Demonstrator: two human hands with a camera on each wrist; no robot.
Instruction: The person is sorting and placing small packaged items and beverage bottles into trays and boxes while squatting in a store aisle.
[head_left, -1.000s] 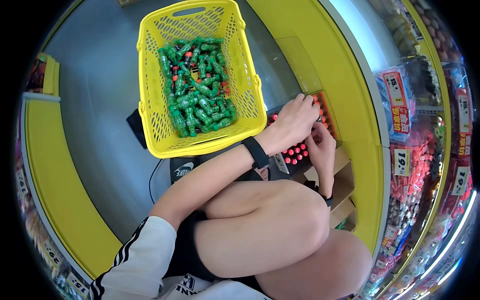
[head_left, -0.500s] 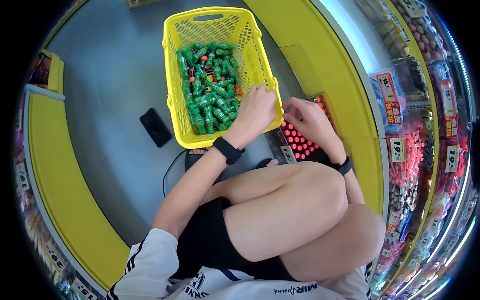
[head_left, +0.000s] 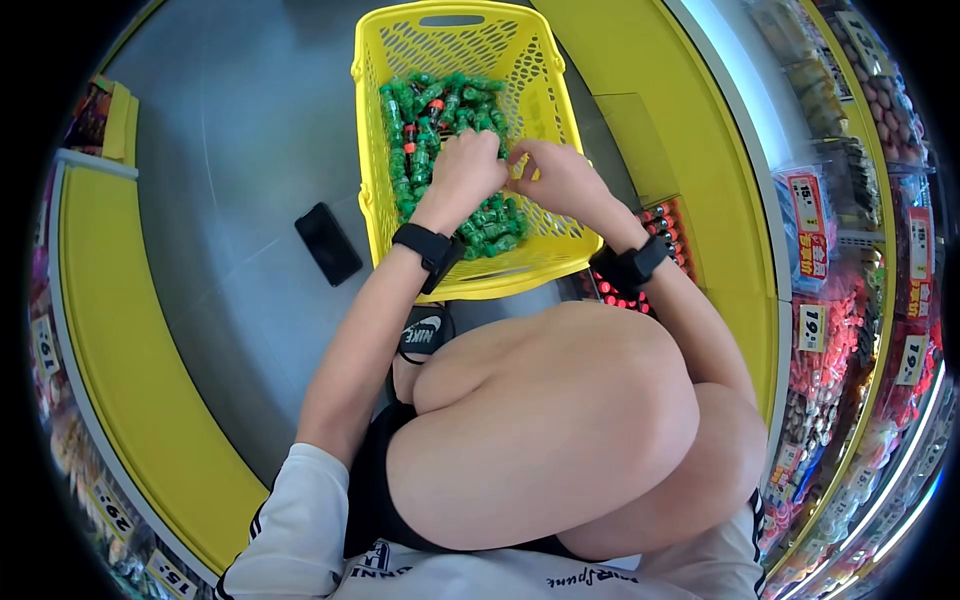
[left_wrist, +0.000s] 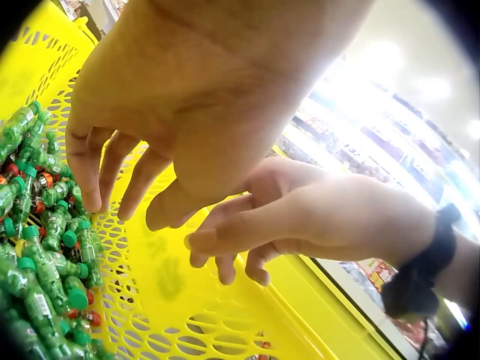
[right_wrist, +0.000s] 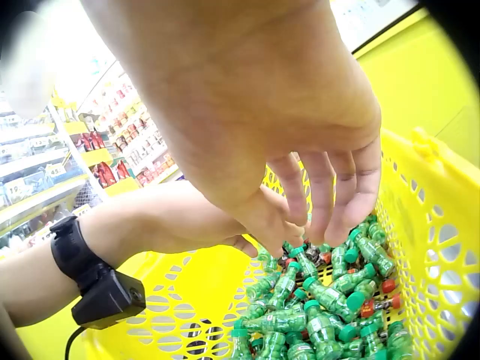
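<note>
My left hand [head_left: 463, 175] hangs over a yellow shopping basket [head_left: 366, 120], fingers loosely bent downward with nothing seen between them in the left wrist view. Beside it, my right hand [head_left: 565, 188] is also over the basket, thumb and fingers relaxed and apart, with no item visible in them. The two hands are close together, fingertips almost meeting. Below them lies a heap of small green-capped bottles [right_wrist: 322, 330], with a few dark, red-capped bottles [head_left: 435, 108] among them. The hands hide part of the heap.
Red-capped bottles [head_left: 668, 228] stand in a display box by the yellow shelf base [head_left: 725, 230] at right. A black phone [head_left: 328, 243] lies on the grey floor left of the basket. Priced shelves of packaged goods [head_left: 825, 330] line the right side. My bent knees are in front.
Both hands have come from the red-capped bottles at right, past the basket's right rim, to above the heap. The head view has shifted, and the phone beside the basket now shows fully.
</note>
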